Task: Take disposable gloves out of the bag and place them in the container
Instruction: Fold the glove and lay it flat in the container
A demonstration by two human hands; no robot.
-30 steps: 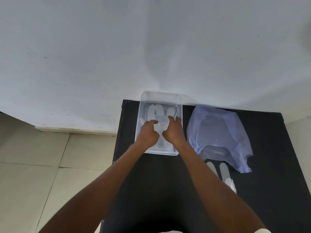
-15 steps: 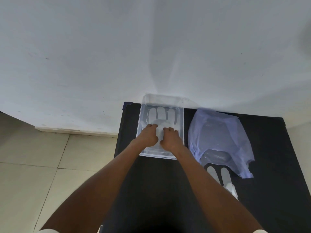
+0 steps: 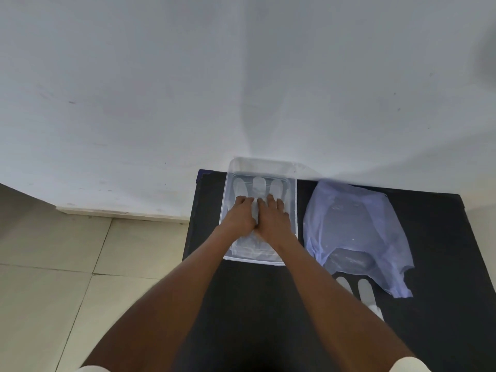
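Pressing down side by side inside the clear container (image 3: 292, 210), the left hand (image 3: 239, 219) and right hand (image 3: 274, 220) lie palm-down on a disposable glove (image 3: 258, 184) spread flat on its floor. Their fingers are extended and close together, grasping nothing; the glove's pale fingertips stick out just beyond them toward the wall (image 3: 161, 89). The container sits on a black table (image 3: 257, 304). Just right of it lies the crumpled bluish bag (image 3: 357, 232), and nearer the person another glove (image 3: 366, 291) lies half out of its mouth
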